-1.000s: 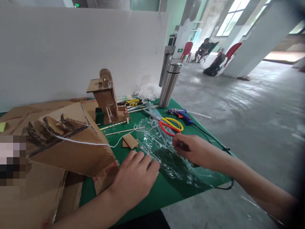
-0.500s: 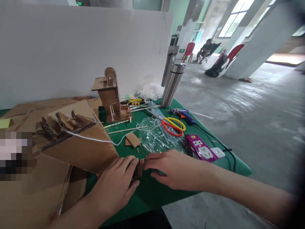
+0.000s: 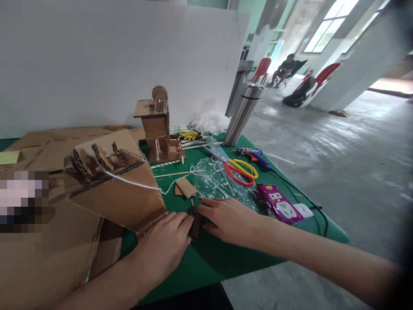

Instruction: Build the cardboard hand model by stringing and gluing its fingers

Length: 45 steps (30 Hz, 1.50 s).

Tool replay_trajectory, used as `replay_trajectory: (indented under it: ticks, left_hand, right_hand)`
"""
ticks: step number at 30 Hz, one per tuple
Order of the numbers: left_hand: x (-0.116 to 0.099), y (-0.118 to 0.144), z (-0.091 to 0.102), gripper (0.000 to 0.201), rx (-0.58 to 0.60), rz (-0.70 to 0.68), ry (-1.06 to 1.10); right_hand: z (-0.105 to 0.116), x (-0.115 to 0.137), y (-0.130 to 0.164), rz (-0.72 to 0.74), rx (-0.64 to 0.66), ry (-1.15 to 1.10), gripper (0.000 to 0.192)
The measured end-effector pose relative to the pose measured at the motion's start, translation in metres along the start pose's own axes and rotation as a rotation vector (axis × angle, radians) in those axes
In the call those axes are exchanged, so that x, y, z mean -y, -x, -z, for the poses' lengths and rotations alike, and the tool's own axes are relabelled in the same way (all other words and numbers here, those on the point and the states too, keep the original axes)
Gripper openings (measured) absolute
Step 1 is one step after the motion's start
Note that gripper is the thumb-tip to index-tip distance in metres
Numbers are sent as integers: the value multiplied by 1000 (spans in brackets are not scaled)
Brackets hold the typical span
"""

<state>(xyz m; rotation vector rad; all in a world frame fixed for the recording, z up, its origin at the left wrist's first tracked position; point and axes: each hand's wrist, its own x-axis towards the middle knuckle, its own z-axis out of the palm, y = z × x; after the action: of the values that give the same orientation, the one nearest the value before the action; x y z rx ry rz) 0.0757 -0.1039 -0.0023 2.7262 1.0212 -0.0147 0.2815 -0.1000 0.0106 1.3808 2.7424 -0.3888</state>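
Note:
At the near part of the green table, a small brown cardboard strip [image 3: 195, 227] stands between my two hands. My left hand [image 3: 167, 239] has its fingers curled together at the strip's left side, its thumb mostly tucked from sight. From the right, my right hand [image 3: 226, 219] pinches the strip's upper end with bent fingers. Both hands partly hide the strip. Left of them rests a large folded cardboard box piece [image 3: 125, 198], with upright cardboard ribs and a white string [image 3: 135, 182] on top. Two small cardboard pieces [image 3: 185, 188] lie just beyond my fingers.
Scissors [image 3: 240, 171], a blue glue gun [image 3: 254, 157] and a purple power strip [image 3: 279, 204] lie to the right. A steel flask [image 3: 244, 115] and a cardboard tower [image 3: 157, 133] stand behind, before a white board [image 3: 112, 64]. Far back, a person [image 3: 285, 69] sits.
The view has swung slightly left, so the table things appear farther right. My left fingers have drawn closer together, and the strip between my hands shows at a different angle.

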Motion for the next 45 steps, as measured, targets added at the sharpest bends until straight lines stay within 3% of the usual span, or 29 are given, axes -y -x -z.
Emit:
replay_trajectory:
  ticks: [8, 16, 22, 25, 28, 33, 38, 42, 45]
  left_hand:
    - [-13, -13, 14, 27, 201, 217, -3]
    - [-5, -23, 21, 16, 125, 200, 141]
    - [-3, -27, 15, 17, 152, 212, 172]
    - [-3, -28, 10, 16, 159, 224, 163]
    - [-3, -27, 10, 15, 153, 224, 166]
    - [-7, -39, 35, 9, 76, 190, 329]
    - [-17, -82, 49, 6, -149, 89, 503]
    - [-27, -113, 37, 13, -136, 40, 528]
    - [-29, -116, 35, 21, -124, 15, 530]
  right_hand:
    - [-6, -2, -8, 139, 2, -108, 13]
    - [-4, 0, -9, 113, 93, -152, 16]
    - [4, -1, 7, 72, 108, -184, 14]
    - [20, -15, 25, -28, 55, -301, 17]
    - [33, -41, 43, -225, 4, -532, 15]
    - [29, -87, 66, -353, -78, -836, 22]
    - [22, -95, 73, -418, -66, -671, 22]
    - [23, -90, 76, -467, -132, -430, 31]
    - [25, -88, 79, -404, -171, -336, 29]
